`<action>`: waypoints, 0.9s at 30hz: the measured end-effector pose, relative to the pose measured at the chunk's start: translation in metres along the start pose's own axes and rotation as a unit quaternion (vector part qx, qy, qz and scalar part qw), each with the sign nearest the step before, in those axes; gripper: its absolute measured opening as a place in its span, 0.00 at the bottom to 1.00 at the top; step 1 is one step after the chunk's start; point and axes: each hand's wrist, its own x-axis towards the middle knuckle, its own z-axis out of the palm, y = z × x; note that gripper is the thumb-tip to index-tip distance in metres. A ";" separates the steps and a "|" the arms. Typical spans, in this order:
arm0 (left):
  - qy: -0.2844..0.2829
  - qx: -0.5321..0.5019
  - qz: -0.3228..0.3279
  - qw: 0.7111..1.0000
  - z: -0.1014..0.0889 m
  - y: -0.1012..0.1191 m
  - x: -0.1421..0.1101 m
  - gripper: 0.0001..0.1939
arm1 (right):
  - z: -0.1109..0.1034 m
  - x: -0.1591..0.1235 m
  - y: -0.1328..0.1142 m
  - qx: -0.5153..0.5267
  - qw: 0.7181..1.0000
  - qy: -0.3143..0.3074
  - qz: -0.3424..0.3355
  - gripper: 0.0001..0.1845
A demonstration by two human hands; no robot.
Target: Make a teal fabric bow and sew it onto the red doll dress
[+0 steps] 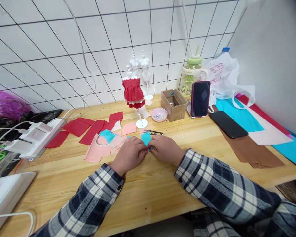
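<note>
Turquoise in the middle of the head view: a small turquoise cloth piece [145, 138], pinched at its near edge between the left hand [130, 154] and the right hand [166, 149], close above or touching the wooden worktop [138, 200]. Fingers of both hands narrow and closed on that edge, with fingertips nearly meeting; exact grip of each fingertip too small to tell. Wrists in plaid sleeves [98, 187].

Just beyond the right hand, black-handled snips [156, 133], lying flat. To the left of the hands, pink cloth pieces [97, 152] with a round ring [98, 141] and a turquoise scrap [108, 135] on top; farther left, red cloth pieces [79, 126], then a white power strip [43, 140] with plugs in it.

Behind, a ruffled red garment [132, 90] on an upright white stand [141, 123], with bare white dress forms [145, 67] near the tiled wall [101, 59]. To the right of the stand, a pink bowl [159, 119] of small beads, just beside an open cardboard box [177, 112]; past that, an upright phone [199, 98] in front of a green-lidded bottle [192, 74]. At far right, a dark phone [228, 124] flat, partly on brown cloth [256, 153], near a white plastic bag [224, 74].
</note>
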 end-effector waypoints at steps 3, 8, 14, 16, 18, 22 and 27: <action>-0.004 -0.001 0.001 1.000 0.001 -0.001 0.000 0.09 | 0.001 0.000 0.000 -0.003 1.000 -0.004 0.005 0.08; -0.011 0.001 -0.015 1.000 0.003 -0.005 -0.002 0.08 | 0.002 0.001 0.002 -0.017 1.000 -0.004 0.006 0.09; -0.014 0.018 0.002 1.000 0.001 -0.003 0.000 0.09 | 0.002 0.000 0.001 -0.019 1.000 -0.002 0.005 0.10; -0.010 0.025 0.005 1.000 0.001 -0.002 0.000 0.09 | 0.002 0.000 0.000 -0.018 1.000 -0.001 0.012 0.10; -0.011 0.025 0.009 1.000 0.002 -0.002 0.000 0.10 | 0.003 -0.001 -0.001 -0.020 1.000 -0.001 0.015 0.10; -0.023 0.017 0.012 1.000 0.005 -0.005 -0.001 0.11 | 0.003 0.000 -0.001 -0.028 1.000 -0.008 0.011 0.10; -0.012 0.000 0.000 1.000 0.008 -0.006 -0.002 0.11 | 0.004 0.000 0.000 -0.017 1.000 -0.004 0.017 0.10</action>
